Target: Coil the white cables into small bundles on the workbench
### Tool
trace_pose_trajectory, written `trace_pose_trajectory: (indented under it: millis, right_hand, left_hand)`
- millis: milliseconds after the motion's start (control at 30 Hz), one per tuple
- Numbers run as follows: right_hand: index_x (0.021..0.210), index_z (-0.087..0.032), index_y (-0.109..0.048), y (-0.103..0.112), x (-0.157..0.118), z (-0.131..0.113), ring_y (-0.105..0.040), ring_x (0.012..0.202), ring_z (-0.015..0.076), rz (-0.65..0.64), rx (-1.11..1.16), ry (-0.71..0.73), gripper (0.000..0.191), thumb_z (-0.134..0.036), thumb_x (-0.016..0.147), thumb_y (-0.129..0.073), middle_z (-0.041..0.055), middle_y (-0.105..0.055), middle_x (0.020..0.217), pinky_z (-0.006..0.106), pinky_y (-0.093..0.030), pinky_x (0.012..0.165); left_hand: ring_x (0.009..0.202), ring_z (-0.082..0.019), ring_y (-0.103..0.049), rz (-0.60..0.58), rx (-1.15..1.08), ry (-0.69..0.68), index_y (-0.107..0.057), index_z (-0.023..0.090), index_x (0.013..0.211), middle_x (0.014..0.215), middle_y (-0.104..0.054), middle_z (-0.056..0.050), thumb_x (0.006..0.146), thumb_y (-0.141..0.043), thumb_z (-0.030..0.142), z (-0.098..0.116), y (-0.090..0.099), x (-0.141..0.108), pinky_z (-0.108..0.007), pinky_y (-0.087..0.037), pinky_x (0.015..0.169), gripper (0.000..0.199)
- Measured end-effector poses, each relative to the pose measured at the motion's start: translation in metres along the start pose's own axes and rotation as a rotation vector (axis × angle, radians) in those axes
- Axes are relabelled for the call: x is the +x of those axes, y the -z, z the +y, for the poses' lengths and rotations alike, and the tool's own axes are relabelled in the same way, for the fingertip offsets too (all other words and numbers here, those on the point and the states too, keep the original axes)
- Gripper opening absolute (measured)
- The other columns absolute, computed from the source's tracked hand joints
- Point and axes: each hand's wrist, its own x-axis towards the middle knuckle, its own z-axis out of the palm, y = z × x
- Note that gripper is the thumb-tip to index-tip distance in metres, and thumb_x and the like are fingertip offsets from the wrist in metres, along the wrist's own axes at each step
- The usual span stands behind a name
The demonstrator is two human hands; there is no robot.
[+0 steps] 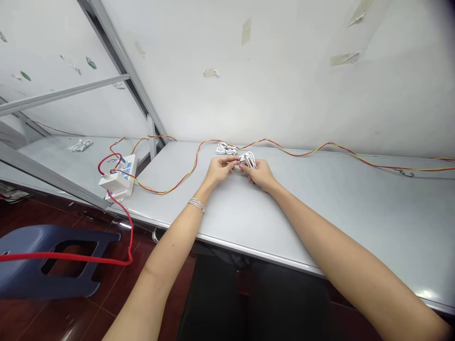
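Note:
Above the grey table [234,218] my two hands meet at a coiled white cable [249,159]. My right hand [260,174] is closed around the coil, whose loops stick up past the fingers. The fingers of my left hand [220,169] pinch at the near side of that coil, by a small dark tie. What exactly the left fingertips grip is too small to make out. Just behind my left hand, a second coiled white cable [226,148], bound with a dark tie, lies on the table.
A twisted red-yellow wire [313,150] runs along the wall to a white power strip [131,169] at left, which has a white plug block on it. A red cable [131,227] hangs off the edge above a blue stool [46,265]. Another white cable coil [81,145] lies beyond the metal frame.

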Motion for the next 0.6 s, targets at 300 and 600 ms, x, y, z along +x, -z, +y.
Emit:
trace_pose_trajectory:
  millis: [300,600]
  right_hand:
    - [0.077,-0.016,-0.066,-0.0012,-0.0008,-0.0010,-0.043,0.037,0.0081,0.023,0.019,0.023,0.028,-0.042,0.073,-0.076,0.0001,-0.063,0.063,0.023,-0.032,0.035]
    - [0.079,-0.017,-0.066,-0.0008,-0.0010,-0.0013,-0.043,0.039,0.0082,0.052,0.057,0.014,0.037,-0.050,0.070,-0.080,0.0038,-0.068,0.072,0.025,-0.032,0.035]
  left_hand:
    - [0.073,-0.015,-0.065,0.009,-0.005,-0.016,-0.080,0.013,0.099,0.102,-0.078,-0.012,0.073,-0.081,0.031,0.0008,0.0013,-0.0005,-0.027,-0.050,0.065,0.031]
    - [0.075,-0.017,-0.067,0.080,-0.058,0.064,-0.074,0.011,0.088,0.092,-0.076,-0.011,0.064,-0.086,0.020,0.0023,0.0010,0.0006,-0.029,-0.054,0.070,0.028]
